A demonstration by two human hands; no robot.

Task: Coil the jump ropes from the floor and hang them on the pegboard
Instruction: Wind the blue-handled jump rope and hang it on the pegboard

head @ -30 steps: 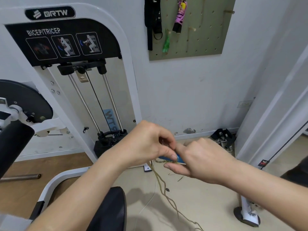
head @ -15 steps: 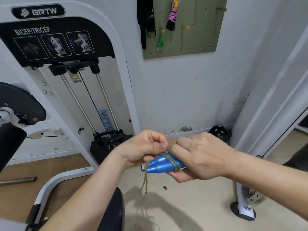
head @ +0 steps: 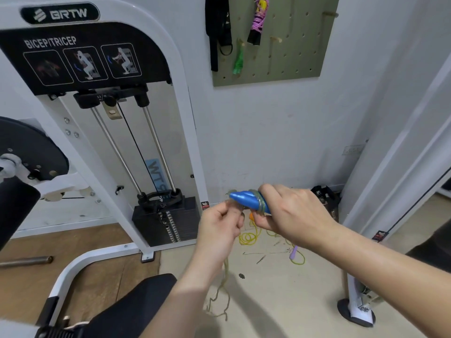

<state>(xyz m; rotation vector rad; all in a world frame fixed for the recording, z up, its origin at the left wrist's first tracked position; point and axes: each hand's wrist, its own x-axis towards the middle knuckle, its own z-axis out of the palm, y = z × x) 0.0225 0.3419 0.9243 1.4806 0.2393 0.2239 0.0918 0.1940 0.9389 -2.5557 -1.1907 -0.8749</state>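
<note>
My right hand (head: 290, 213) grips the blue jump-rope handles (head: 246, 200), which point left, with olive cord wound a few turns round them. My left hand (head: 219, 223) pinches that olive cord (head: 225, 276) just below the handles' tips; the rest of it hangs down and trails on the floor. A yellow jump rope (head: 249, 237) with a lilac handle (head: 293, 251) lies tangled on the floor behind my hands. The olive-green pegboard (head: 292, 57) is on the wall above, with a pink patterned rope bundle (head: 257, 20), a green item and black straps hanging on it.
A white bicep/tricep machine (head: 175, 93) with its weight stack (head: 166, 223) stands at the left. Its black seat pad (head: 136, 308) is just below my left arm. A white frame foot (head: 356, 311) stands at the right, a black object (head: 324, 196) by the wall.
My hands rose and the blue handles came into full view, tips now pointing left. My left hand dropped below the handles and drew the cord down, with more turns round the handles.
</note>
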